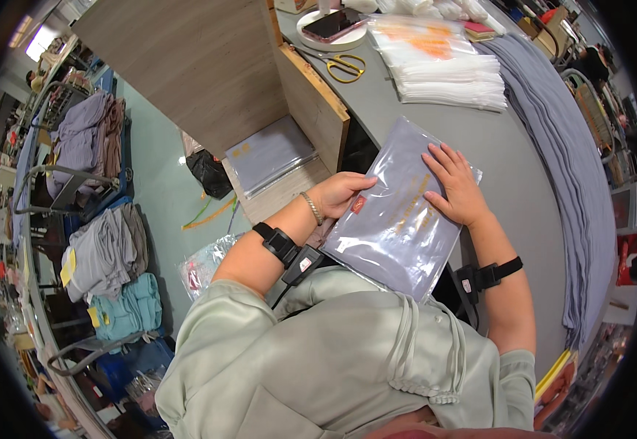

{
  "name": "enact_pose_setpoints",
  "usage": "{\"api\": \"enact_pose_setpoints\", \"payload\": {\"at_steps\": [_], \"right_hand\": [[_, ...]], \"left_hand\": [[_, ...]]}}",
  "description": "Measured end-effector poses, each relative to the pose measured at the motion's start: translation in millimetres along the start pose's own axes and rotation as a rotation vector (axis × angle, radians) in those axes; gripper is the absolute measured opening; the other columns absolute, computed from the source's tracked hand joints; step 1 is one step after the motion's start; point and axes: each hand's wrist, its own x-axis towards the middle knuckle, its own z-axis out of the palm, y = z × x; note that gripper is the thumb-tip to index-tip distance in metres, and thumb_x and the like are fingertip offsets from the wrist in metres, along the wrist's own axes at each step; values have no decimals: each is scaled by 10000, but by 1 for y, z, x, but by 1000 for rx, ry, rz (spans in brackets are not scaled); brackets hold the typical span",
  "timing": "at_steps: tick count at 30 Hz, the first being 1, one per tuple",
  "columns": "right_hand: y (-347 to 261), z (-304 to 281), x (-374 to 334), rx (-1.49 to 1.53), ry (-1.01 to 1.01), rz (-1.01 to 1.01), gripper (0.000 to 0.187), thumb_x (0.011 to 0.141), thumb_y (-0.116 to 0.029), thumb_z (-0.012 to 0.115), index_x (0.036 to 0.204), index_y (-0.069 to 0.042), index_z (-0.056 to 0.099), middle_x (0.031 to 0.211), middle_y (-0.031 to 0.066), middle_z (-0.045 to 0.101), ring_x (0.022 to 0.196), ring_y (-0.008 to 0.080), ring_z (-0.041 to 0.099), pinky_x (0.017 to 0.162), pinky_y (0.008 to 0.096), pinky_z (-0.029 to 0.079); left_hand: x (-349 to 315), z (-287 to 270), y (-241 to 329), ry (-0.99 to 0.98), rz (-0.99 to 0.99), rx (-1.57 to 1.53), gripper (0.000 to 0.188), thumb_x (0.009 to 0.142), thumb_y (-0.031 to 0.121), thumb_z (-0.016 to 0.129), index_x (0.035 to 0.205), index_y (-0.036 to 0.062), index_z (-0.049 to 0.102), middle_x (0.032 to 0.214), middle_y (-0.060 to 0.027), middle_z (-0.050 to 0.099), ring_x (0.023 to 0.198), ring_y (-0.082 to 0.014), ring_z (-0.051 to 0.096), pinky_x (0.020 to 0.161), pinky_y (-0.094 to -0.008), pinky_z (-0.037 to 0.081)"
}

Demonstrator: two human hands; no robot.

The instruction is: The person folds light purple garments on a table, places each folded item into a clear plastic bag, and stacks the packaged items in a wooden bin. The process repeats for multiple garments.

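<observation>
Under the right grip (459,192) lies a bagged grey cloth (400,223).

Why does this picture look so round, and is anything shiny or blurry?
In the head view, a fisheye lens bends edges and blackens the corners; there too, white glare streaks the clear bag, while the left hand and right hand look sharp and the far left rim looks soft.

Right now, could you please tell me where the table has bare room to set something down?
Bare tabletop shows between the right hand and the grey fabric stack. The far end is crowded with clear bags, scissors and a phone.
</observation>
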Motion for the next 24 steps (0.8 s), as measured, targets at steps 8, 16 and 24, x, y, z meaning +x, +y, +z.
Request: {"api": "enact_pose_setpoints", "payload": {"at_steps": [8, 16, 24], "right_hand": [[2, 0, -1, -11, 14, -22, 669, 806, -381, 628, 1402, -152, 428, 1482, 83, 362, 1385, 317, 285, 1144, 488, 193], [2, 1, -1, -20, 30, -27, 665, 811, -395, 615, 1401, -153, 429, 1481, 81, 363, 1384, 320, 286, 1139, 494, 194], [13, 10, -3, -44, 56, 1, 675, 795, -378, 621, 1397, -138, 434, 1497, 115, 329, 1390, 345, 266, 1118, 566, 181]], "left_hand": [[-39, 2, -16, -149, 83, 34, 505, 869, -39, 514, 1358, -60, 390, 1238, -120, 563, 1112, -175, 575, 980, -317, 458], [-62, 5, -20, -170, 112, -48, 593, 895, -1, 518, 1441, -28, 288, 1274, -128, 557, 1117, -173, 589, 955, -307, 487], [-77, -5, -57, -6, 159, 63, 493, 918, 97, 574, 1363, -26, 404, 1178, -96, 607, 1057, -182, 617, 915, -341, 521]]}}
